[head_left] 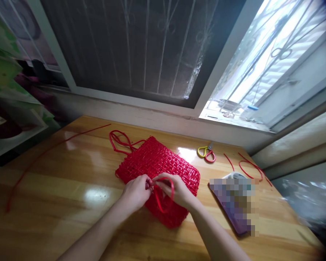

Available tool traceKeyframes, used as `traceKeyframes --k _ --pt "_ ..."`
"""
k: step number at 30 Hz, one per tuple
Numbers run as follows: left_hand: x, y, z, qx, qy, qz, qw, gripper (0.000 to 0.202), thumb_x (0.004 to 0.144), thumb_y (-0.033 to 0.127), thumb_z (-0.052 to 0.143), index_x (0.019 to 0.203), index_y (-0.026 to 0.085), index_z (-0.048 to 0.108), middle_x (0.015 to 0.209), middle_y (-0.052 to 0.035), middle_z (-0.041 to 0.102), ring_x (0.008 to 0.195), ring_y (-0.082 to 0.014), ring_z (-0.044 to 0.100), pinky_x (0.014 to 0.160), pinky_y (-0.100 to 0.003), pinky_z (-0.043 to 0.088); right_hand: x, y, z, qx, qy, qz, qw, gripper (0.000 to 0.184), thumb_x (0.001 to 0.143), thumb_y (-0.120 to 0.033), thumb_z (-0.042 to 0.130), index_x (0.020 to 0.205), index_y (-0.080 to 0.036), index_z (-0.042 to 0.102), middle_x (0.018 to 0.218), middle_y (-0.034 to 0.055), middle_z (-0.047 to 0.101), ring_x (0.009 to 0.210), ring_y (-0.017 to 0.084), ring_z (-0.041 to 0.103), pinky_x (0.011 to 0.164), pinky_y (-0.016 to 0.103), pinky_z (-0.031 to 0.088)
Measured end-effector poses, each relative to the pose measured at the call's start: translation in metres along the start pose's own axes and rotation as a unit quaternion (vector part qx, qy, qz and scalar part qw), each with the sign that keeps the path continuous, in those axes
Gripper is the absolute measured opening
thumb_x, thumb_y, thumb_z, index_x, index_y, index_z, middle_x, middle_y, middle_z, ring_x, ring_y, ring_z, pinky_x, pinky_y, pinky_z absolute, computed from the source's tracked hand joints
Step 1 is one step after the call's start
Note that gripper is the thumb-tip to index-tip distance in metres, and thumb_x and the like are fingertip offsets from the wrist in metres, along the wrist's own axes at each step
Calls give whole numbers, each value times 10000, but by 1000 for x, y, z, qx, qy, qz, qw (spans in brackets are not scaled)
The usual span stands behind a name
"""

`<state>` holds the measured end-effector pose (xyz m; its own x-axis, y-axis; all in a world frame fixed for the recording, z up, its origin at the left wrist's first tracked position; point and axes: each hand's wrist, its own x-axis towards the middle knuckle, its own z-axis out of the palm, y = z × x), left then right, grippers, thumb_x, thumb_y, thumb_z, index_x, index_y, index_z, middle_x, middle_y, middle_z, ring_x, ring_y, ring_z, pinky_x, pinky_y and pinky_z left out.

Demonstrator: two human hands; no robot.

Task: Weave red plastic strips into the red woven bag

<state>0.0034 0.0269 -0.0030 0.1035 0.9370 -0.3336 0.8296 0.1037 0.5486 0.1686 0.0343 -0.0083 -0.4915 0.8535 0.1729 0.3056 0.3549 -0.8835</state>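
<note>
A red woven bag lies flat on the wooden table, its handle cords trailing at the far left corner. My left hand rests on the bag's near side with fingers pinched on a red cord. My right hand sits close beside it, fingers curled round the same cord, which loops down between both hands over the weave.
A long loose red cord runs across the table's left part. Yellow-and-red scissors lie at the back right, with short red cord offcuts nearby. A blurred-out flat object lies right of the bag. Window and wall stand behind.
</note>
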Motion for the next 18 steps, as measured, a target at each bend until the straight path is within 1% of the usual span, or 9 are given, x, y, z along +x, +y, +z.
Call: traceKeyframes --k 2,5,7,12,15,18 --pt "0 -2 0 -8 -4 9 1000 121 739 226 522 838 206 590 814 -22 657 750 -157 600 605 -228 366 1 -3 1 -12 -16 4 1000 155 857 -223 485 950 -199 607 747 8 663 643 110 600 617 221 469" --pt "1 -5 1 -24 -2 28 999 117 751 229 517 837 199 590 803 -19 652 751 -148 596 600 -219 366 0 -4 1 -13 -5 9 1000 141 872 -205 453 929 -180 579 717 8 643 651 109 592 625 219 460" --pt "1 -5 1 -26 -1 34 999 117 752 226 518 839 199 591 802 -15 648 754 -148 593 605 -220 369 -1 -3 -1 -19 -13 13 1000 111 864 -201 465 899 -175 567 707 5 633 655 112 589 620 217 453" --pt "0 -3 0 -15 0 32 999 119 751 253 526 832 193 589 798 -19 642 745 -152 593 611 -227 373 -7 -6 -9 -44 -49 31 997 76 844 -177 484 829 -175 558 775 14 646 718 118 593 651 217 445" --pt "-1 0 -1 -6 -1 27 1000 131 745 267 528 836 196 590 798 -19 642 749 -156 593 621 -232 373 -9 -6 -11 -56 -66 33 996 75 831 -148 480 832 -177 549 765 7 647 695 113 591 631 205 434" --pt "-1 1 -1 0 -6 20 1000 146 747 274 526 851 197 593 807 -23 646 754 -157 596 632 -233 376 -10 -6 -11 -89 -73 22 993 79 815 -138 487 848 -177 548 760 3 640 661 106 569 605 198 415"
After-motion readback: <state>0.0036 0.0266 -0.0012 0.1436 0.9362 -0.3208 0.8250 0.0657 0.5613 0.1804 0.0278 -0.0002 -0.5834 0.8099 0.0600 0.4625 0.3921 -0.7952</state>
